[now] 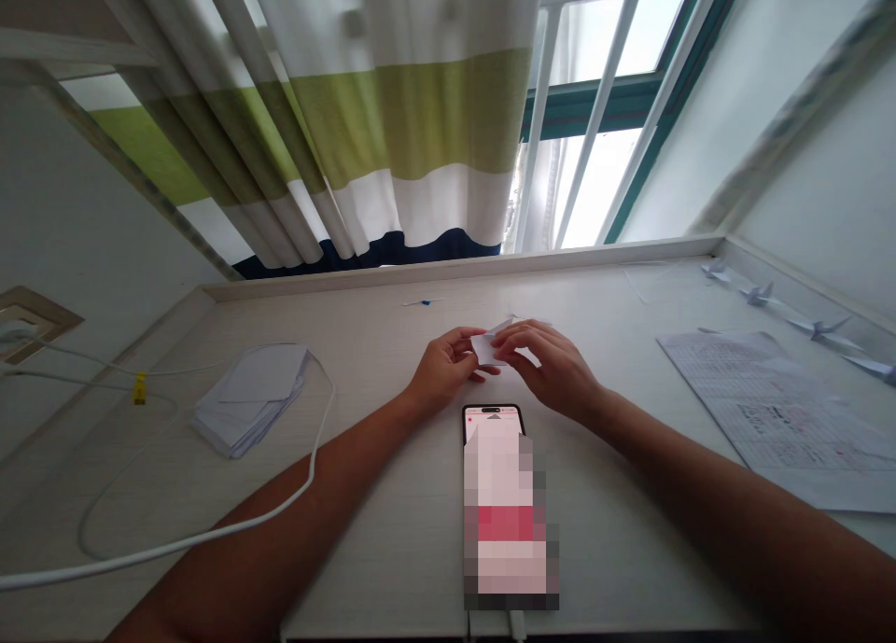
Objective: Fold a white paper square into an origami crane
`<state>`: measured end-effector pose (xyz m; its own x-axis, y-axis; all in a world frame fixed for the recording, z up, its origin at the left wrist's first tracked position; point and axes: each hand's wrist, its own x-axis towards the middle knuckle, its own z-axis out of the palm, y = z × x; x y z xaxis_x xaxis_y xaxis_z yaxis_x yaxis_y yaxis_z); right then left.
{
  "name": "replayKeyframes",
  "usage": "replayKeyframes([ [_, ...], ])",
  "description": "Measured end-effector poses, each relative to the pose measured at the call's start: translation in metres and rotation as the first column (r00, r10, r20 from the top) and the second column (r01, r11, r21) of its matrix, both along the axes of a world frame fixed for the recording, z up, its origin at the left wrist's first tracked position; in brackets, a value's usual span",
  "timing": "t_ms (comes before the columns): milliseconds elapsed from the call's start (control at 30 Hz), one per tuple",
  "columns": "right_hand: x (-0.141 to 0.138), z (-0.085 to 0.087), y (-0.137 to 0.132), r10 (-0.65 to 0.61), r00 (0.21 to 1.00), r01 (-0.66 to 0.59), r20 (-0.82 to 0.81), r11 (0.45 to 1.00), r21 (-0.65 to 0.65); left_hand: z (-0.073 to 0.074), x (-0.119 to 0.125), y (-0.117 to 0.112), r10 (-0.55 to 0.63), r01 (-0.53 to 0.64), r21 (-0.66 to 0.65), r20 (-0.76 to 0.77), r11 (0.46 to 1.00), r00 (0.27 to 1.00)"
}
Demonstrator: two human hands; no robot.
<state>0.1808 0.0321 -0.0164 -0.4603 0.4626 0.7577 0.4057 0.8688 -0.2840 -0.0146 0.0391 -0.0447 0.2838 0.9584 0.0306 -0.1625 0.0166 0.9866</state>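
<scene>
Above the middle of the white desk point(392, 494), a small piece of folded white paper point(486, 349) is held between both hands. My left hand point(448, 368) grips its left side, fingers curled behind and thumb in front. From the right, my right hand point(544, 358) pinches the paper's upper right part, with its fingers bent over it. Parts of the paper and some fingertips are hidden behind the hands. Just below the hands lies a phone point(500, 503) with its screen lit and partly blurred out.
A stack of white paper point(252, 396) lies at left beside a white cable point(323, 438). Written sheets point(777, 410) lie at right. Several folded paper cranes point(820, 328) line the right edge. A small blue-and-white item point(426, 302) is near the back ledge, below the curtain point(420, 120).
</scene>
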Motion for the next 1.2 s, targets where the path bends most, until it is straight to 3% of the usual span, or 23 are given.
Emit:
replayKeyframes([
  [100, -0.001, 0.001, -0.001, -0.012, 1.000, 0.012, 0.005, 1.000, 0.007, -0.001, -0.001, 0.001, 0.045, -0.046, 0.004, 0.010, 0.999, 0.999],
  [300, -0.002, -0.004, 0.001, -0.081, 0.970, 0.065, 0.231, 0.995, 0.075, -0.004, -0.002, 0.000, 0.066, -0.066, 0.013, 0.013, 0.998, 0.998],
  [800, -0.003, -0.006, 0.003, -0.245, 0.933, 0.197, 0.263, 0.960, 0.198, -0.005, 0.006, -0.006, 0.118, -0.116, 0.066, -0.041, 0.991, 0.992],
  [1033, -0.006, -0.007, 0.002, -0.293, 0.940, 0.291, 0.174, 0.956, 0.037, -0.003, 0.006, -0.008, 0.105, -0.104, 0.029, -0.043, 0.994, 0.994],
  [1200, -0.008, -0.010, 0.003, -0.257, 0.952, 0.267, 0.169, 0.963, -0.042, -0.006, 0.006, -0.007, 0.113, -0.107, 0.089, -0.067, 0.990, 0.991],
])
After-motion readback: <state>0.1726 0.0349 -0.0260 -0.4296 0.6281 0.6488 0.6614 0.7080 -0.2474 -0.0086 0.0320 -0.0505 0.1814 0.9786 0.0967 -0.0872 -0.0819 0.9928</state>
